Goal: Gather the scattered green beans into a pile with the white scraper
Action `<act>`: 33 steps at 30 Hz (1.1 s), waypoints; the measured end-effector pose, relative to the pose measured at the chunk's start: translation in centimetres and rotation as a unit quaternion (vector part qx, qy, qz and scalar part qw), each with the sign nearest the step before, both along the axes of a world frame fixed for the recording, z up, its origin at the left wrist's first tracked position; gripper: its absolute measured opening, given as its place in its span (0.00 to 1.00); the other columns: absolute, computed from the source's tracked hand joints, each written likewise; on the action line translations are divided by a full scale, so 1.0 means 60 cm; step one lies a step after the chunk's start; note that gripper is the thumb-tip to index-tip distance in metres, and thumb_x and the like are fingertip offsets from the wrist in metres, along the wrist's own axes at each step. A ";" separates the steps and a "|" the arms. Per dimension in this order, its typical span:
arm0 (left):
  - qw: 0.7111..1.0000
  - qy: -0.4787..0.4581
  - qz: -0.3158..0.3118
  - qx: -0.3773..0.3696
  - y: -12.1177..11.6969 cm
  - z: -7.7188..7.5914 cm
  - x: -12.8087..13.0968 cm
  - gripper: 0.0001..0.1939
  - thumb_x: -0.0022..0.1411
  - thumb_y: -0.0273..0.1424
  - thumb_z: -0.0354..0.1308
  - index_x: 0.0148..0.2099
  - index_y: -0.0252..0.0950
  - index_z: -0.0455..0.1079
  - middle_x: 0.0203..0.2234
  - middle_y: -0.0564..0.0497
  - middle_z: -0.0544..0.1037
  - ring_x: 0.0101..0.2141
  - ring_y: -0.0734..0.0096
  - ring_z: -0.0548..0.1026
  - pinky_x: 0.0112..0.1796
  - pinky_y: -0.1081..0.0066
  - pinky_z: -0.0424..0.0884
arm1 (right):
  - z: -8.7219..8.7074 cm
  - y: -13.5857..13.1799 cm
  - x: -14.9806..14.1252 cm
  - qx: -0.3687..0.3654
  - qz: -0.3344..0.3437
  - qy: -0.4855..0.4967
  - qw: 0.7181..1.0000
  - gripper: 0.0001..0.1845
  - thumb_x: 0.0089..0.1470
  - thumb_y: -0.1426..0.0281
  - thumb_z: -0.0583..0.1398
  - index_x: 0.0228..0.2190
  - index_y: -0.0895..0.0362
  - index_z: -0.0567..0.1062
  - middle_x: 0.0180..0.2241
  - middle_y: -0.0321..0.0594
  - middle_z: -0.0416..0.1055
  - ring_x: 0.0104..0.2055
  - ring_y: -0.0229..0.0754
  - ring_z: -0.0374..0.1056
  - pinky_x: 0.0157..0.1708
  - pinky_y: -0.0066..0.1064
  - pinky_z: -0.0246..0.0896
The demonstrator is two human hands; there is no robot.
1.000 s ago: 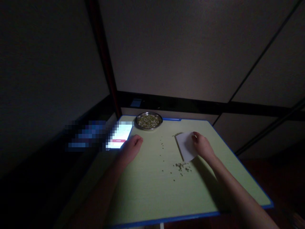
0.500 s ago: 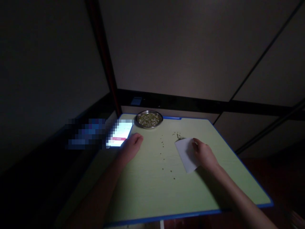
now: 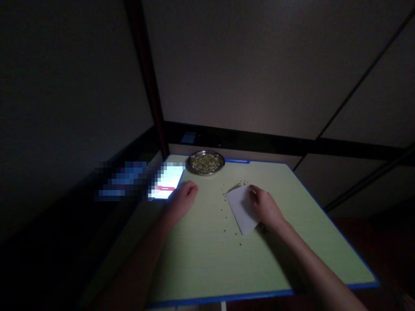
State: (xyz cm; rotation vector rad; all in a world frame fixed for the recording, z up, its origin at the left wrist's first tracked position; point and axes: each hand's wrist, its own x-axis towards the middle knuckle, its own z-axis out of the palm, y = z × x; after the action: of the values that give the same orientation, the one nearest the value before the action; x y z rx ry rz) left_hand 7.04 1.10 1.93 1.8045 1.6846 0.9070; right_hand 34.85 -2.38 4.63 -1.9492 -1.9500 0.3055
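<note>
A white sheet of paper (image 3: pixel 241 209) is pinched at its right edge by the fingers of my right hand (image 3: pixel 266 207), tilted low over the table. Small dark green seeds or beans (image 3: pixel 244 182) lie just beyond the paper's far edge, and a loose line of them (image 3: pixel 226 217) runs along its left side. Some more show by the underside of my right wrist. My left hand (image 3: pixel 187 194) rests in a loose fist on the table, with nothing seen in it. Behind it stands a round metal dish (image 3: pixel 206 163) holding many of the same green pieces.
The pale green table (image 3: pixel 201 263) has a blue edge. A lit screen (image 3: pixel 168 179), partly pixelated, lies at its left side by my left hand. A blue strip (image 3: pixel 237 161) sits at the back edge. Dark panelled walls (image 3: pixel 243 77) rise behind and to the left.
My right hand has moved the paper to the left, over where seeds lay, and some now show behind it. My left hand stays in place; the view has shifted slightly.
</note>
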 end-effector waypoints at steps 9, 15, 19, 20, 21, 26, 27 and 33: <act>1.000 0.003 0.002 0.000 -0.002 0.003 0.002 0.12 0.62 0.39 0.46 0.30 0.40 0.62 0.17 0.56 0.63 0.24 0.70 0.65 0.26 0.71 0.57 | -0.007 -0.017 0.050 -0.005 -0.035 -0.030 0.999 0.21 0.62 0.69 0.49 0.53 0.58 0.71 0.42 0.51 0.78 0.43 0.47 0.74 0.38 0.29 0.60; 1.000 -0.003 -0.003 0.006 -0.002 0.004 0.001 0.12 0.61 0.40 0.47 0.29 0.40 0.63 0.17 0.57 0.63 0.23 0.70 0.65 0.26 0.72 0.57 | -0.004 -0.014 0.114 -0.008 -0.081 -0.055 0.995 0.22 0.62 0.68 0.48 0.52 0.60 0.72 0.43 0.54 0.77 0.43 0.50 0.74 0.38 0.32 0.61; 1.000 -0.008 -0.004 -0.002 -0.002 0.003 0.000 0.12 0.61 0.41 0.47 0.30 0.40 0.64 0.17 0.57 0.64 0.23 0.71 0.65 0.26 0.72 0.57 | 0.000 -0.028 0.131 0.024 -0.054 -0.008 0.998 0.24 0.61 0.66 0.49 0.54 0.61 0.71 0.45 0.53 0.76 0.45 0.49 0.73 0.41 0.32 0.62; 1.000 -0.009 -0.004 -0.003 -0.001 0.003 0.000 0.12 0.61 0.41 0.47 0.30 0.40 0.64 0.17 0.57 0.64 0.23 0.71 0.65 0.26 0.72 0.57 | 0.000 -0.036 0.131 0.026 -0.037 0.004 0.999 0.24 0.61 0.65 0.48 0.54 0.61 0.70 0.44 0.53 0.77 0.44 0.48 0.73 0.40 0.32 0.62; 1.000 -0.010 -0.002 -0.003 -0.001 0.003 0.000 0.12 0.61 0.41 0.48 0.30 0.40 0.64 0.17 0.57 0.64 0.23 0.71 0.65 0.25 0.72 0.57 | -0.001 -0.044 0.131 0.023 -0.018 0.011 1.000 0.25 0.61 0.65 0.48 0.54 0.61 0.70 0.43 0.52 0.77 0.43 0.48 0.74 0.39 0.31 0.63; 1.000 -0.009 0.004 -0.001 -0.001 0.003 0.001 0.13 0.60 0.41 0.47 0.29 0.40 0.64 0.16 0.57 0.63 0.22 0.71 0.64 0.25 0.72 0.57 | 0.002 -0.066 0.128 -0.008 0.041 -0.062 0.997 0.24 0.63 0.62 0.47 0.55 0.57 0.68 0.35 0.48 0.79 0.34 0.46 0.75 0.32 0.30 0.61; 1.000 -0.009 0.006 -0.001 -0.001 0.003 0.001 0.12 0.60 0.41 0.47 0.30 0.40 0.64 0.16 0.57 0.63 0.22 0.71 0.64 0.25 0.72 0.57 | 0.004 -0.061 0.129 -0.012 0.043 -0.092 0.995 0.24 0.64 0.62 0.46 0.55 0.56 0.68 0.33 0.47 0.78 0.33 0.46 0.74 0.31 0.30 0.60; 1.000 -0.011 0.008 -0.009 -0.002 0.005 0.001 0.12 0.61 0.40 0.47 0.30 0.40 0.64 0.16 0.57 0.63 0.23 0.70 0.65 0.26 0.71 0.58 | 0.032 -0.001 0.141 -0.030 0.028 -0.215 0.976 0.21 0.65 0.59 0.46 0.52 0.52 0.70 0.34 0.46 0.78 0.34 0.46 0.74 0.31 0.30 0.57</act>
State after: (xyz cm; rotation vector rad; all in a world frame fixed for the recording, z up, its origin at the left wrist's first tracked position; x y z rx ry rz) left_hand 7.11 0.98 2.21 1.7646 1.6904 0.9133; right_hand 43.31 -2.42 6.52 -2.1397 -2.2835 -0.0522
